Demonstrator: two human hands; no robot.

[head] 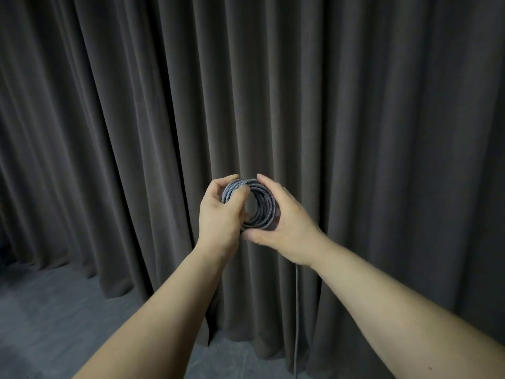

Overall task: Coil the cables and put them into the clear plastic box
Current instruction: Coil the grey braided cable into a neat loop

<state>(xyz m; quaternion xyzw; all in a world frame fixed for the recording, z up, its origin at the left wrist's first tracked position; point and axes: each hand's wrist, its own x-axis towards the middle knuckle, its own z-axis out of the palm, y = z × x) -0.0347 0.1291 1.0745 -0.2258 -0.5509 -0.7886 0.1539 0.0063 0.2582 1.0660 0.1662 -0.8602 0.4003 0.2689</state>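
Cable coil [262, 206] sits between left hand [218, 214] and right hand [287, 228] grip.

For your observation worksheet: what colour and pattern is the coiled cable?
Grey with a fine braided weave, the cable shows best in the head view.

The coiled grey braided cable [255, 205] sits in front of the pleated dark fabric curtain [355, 105]. Left hand [218, 212] lies left of the coil, right hand [287, 222] right. A loose cable end [297, 310] hangs below the coil, before the curtain.
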